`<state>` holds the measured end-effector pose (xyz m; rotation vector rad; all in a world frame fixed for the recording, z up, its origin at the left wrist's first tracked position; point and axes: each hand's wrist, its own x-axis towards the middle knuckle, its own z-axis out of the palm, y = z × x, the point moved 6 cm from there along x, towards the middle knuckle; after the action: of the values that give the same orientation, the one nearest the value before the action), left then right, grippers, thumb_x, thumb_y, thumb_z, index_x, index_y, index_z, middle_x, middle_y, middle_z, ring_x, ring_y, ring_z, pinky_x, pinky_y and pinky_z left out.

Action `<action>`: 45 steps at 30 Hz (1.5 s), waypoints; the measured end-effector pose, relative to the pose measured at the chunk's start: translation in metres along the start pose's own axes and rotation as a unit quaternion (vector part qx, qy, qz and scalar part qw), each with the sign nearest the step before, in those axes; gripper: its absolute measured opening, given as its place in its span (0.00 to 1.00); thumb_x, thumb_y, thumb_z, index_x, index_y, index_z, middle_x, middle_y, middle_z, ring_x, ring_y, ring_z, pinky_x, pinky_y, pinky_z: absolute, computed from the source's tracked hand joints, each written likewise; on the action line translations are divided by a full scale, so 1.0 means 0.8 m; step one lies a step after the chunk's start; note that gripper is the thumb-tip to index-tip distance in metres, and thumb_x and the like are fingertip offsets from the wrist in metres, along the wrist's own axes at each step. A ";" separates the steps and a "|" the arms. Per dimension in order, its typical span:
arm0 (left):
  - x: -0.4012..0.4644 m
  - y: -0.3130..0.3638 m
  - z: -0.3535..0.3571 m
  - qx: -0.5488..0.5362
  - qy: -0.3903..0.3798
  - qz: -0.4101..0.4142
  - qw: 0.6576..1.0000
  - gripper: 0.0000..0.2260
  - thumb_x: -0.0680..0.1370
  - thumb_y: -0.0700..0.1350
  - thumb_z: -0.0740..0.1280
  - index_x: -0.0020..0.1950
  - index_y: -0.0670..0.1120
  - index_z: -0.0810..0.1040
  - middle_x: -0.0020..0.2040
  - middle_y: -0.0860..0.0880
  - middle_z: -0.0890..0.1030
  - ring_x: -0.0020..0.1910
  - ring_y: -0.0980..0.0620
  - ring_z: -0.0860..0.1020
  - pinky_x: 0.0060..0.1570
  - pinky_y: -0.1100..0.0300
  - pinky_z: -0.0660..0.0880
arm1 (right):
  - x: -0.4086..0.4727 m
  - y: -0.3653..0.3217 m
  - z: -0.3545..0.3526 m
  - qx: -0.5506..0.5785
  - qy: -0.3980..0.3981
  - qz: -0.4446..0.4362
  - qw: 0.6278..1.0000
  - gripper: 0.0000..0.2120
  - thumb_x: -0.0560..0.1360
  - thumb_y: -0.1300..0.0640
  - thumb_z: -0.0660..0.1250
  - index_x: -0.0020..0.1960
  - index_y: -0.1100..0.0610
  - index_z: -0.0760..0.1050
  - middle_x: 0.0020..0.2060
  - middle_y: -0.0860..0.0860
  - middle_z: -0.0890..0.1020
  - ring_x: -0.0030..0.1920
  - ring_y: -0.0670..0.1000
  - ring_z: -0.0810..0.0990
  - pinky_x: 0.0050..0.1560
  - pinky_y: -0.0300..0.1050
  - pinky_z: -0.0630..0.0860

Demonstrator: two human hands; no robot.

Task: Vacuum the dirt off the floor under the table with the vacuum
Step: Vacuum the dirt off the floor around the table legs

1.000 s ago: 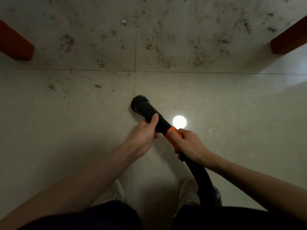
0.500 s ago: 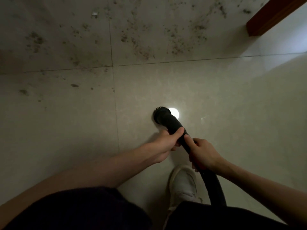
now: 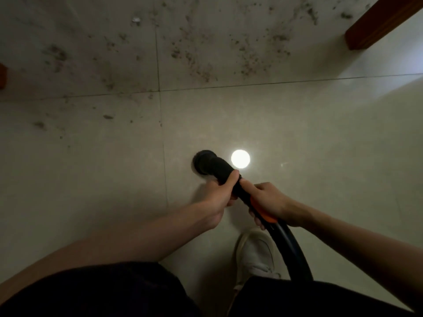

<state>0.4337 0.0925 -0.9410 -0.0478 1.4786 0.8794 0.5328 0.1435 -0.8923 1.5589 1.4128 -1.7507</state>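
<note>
Both your left hand [image 3: 220, 194] and right hand [image 3: 266, 201] grip the vacuum [image 3: 219, 169], fingers wrapped round it; push its nozzle ahead into the dirt [image 3: 201, 65].

A: What is the vacuum [image 3: 219, 171] looking like?
B: A black tube with a round brush head, an orange collar and a black hose trailing back. It is slanting down, head resting on pale floor [image 3: 297, 138] tile.

A: And the dirt [image 3: 201, 58]?
B: Dark specks are lying scattered across the far tiles, well apart from the head, near a wooden table leg [image 3: 380, 21].
</note>
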 end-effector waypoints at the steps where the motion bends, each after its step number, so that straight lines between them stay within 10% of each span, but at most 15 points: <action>1: 0.000 -0.002 -0.002 -0.005 -0.001 -0.005 1.000 0.12 0.78 0.50 0.65 0.53 0.43 0.75 0.45 0.45 0.79 0.39 0.51 0.75 0.39 0.60 0.70 | 0.000 0.000 0.001 0.001 -0.009 0.004 1.000 0.24 0.81 0.41 0.52 0.48 0.61 0.73 0.27 0.53 0.76 0.23 0.50 0.76 0.26 0.41 0.75; 15: 0.028 0.056 -0.050 -0.041 0.043 0.017 0.998 0.21 0.78 0.55 0.63 0.63 0.40 0.73 0.56 0.43 0.80 0.56 0.46 0.78 0.53 0.58 0.74 | 0.038 -0.077 0.011 -0.012 0.033 -0.056 0.998 0.26 0.80 0.41 0.55 0.51 0.64 0.74 0.29 0.55 0.78 0.24 0.51 0.77 0.27 0.42 0.75; 32: 0.049 0.142 -0.113 -0.162 0.095 0.057 0.980 0.19 0.79 0.51 0.63 0.63 0.39 0.72 0.43 0.46 0.79 0.39 0.53 0.77 0.35 0.63 0.71 | 0.060 -0.145 0.024 0.050 -0.014 -0.108 0.993 0.24 0.78 0.40 0.59 0.50 0.63 0.72 0.28 0.55 0.76 0.23 0.50 0.74 0.26 0.40 0.74; 45: 0.000 0.033 -0.060 0.002 0.005 -0.084 0.996 0.18 0.78 0.51 0.64 0.62 0.41 0.72 0.44 0.45 0.78 0.40 0.52 0.75 0.37 0.62 0.71 | 0.002 -0.025 0.022 0.063 -0.026 -0.012 0.998 0.13 0.80 0.51 0.59 0.53 0.62 0.71 0.35 0.59 0.79 0.29 0.55 0.78 0.32 0.44 0.78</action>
<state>0.3801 0.0852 -0.9357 -0.1710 1.4622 0.7415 0.5073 0.1367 -0.8879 1.5519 1.3258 -1.9136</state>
